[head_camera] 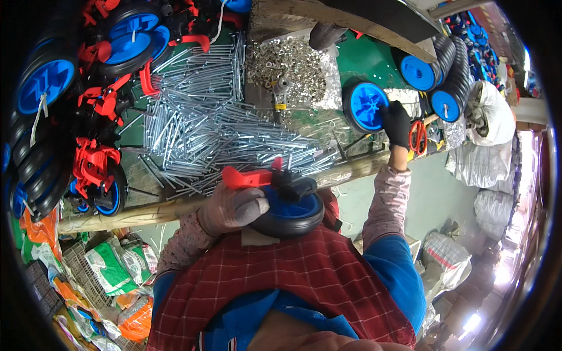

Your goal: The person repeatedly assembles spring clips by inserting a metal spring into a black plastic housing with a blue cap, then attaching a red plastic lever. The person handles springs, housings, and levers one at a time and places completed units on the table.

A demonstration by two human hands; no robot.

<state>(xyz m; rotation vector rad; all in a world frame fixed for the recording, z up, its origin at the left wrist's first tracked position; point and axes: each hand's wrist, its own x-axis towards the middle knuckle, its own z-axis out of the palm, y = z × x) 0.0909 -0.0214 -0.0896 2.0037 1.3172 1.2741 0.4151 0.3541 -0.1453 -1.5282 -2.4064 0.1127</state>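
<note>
My left hand (237, 208), in a light work glove, grips a caster assembly close to my apron. The assembly has a red plastic lever (250, 177), a black plastic bracket (293, 184) with a metal bolt end standing up, and a blue-hubbed black wheel (290, 217) below. My right hand (396, 125), in a black glove, is stretched out to the right over the bench. Its fingers are at the right rim of a single blue-hubbed wheel (366, 106) and seem to hold it. The fingertips are partly hidden.
Loose long bolts (210, 127) cover the bench middle, with a heap of small metal nuts (290, 70) behind. Red-handled scissors (417, 137) lie beside my right hand. Red brackets (94, 164) and wheels (46, 87) crowd the left; rows of wheels (447, 105) stand right. A wooden beam (364, 22) overhangs.
</note>
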